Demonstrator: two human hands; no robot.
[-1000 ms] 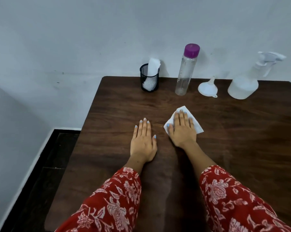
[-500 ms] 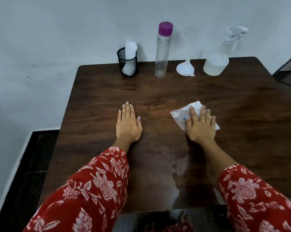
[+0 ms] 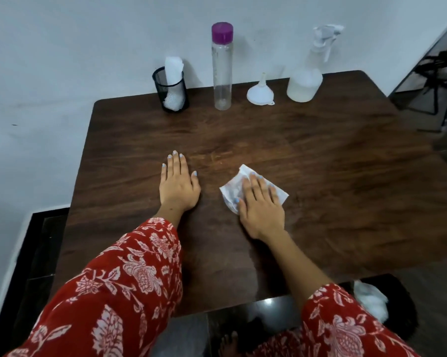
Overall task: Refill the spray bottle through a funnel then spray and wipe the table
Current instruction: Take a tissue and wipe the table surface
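Head view: your right hand (image 3: 261, 204) lies flat on the white wipe (image 3: 232, 189), fingers spread and pressing it onto the table (image 3: 345, 176), just right of frame centre. Wipe's long axis runs from upper left to lower right; most of its free edge shows up and to the left of your fingers. Left hand (image 3: 178, 184) also flat, fingers close together, holding nothing, bracing just left of the wipe, a bare strip of wood between them. Unwiped wood lies mostly right of frame and toward the top, so the right hand is the nearer one for that sweep. Spray bottle (image 3: 306, 83), funnel (image 3: 259, 94) and the purple-capped bottle (image 3: 222, 65) stand along the far edge, well apart from both hands. Refill looks done; wiping is the step in hand.
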